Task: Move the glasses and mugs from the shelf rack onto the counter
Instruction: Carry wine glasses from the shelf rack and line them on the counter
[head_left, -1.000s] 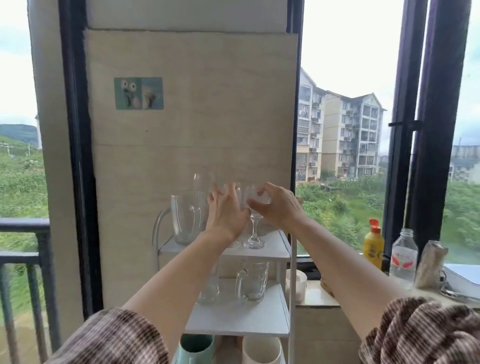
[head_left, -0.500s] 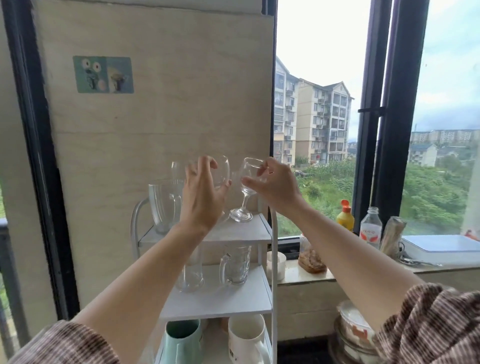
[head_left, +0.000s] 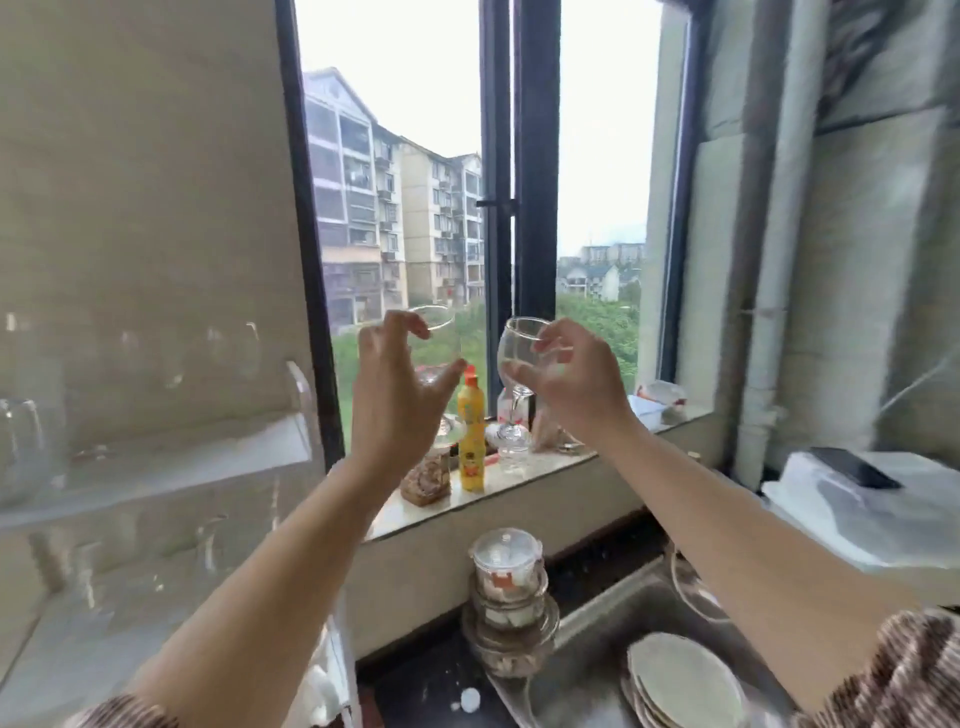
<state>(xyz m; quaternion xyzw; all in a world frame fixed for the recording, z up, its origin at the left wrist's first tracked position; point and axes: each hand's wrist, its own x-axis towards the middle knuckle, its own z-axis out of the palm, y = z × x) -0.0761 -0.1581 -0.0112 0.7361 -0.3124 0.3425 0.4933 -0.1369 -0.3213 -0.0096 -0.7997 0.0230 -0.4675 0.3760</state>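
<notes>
Gripping stemmed glasses: left hand (head_left: 400, 395) one (head_left: 434, 338), right hand (head_left: 571, 379) another (head_left: 517, 358); bottle (head_left: 471, 431) label unreadable.

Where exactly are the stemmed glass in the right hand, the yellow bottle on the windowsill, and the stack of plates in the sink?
stemmed glass (head_left: 519, 358): head view, on its clear bowl.
yellow bottle (head_left: 471, 436): head view, on its yellow body.
stack of plates (head_left: 680, 680): head view, on the top plate's face.

Both glasses (head_left: 519, 358) off rack, hands (head_left: 400, 395) rightward.
</notes>
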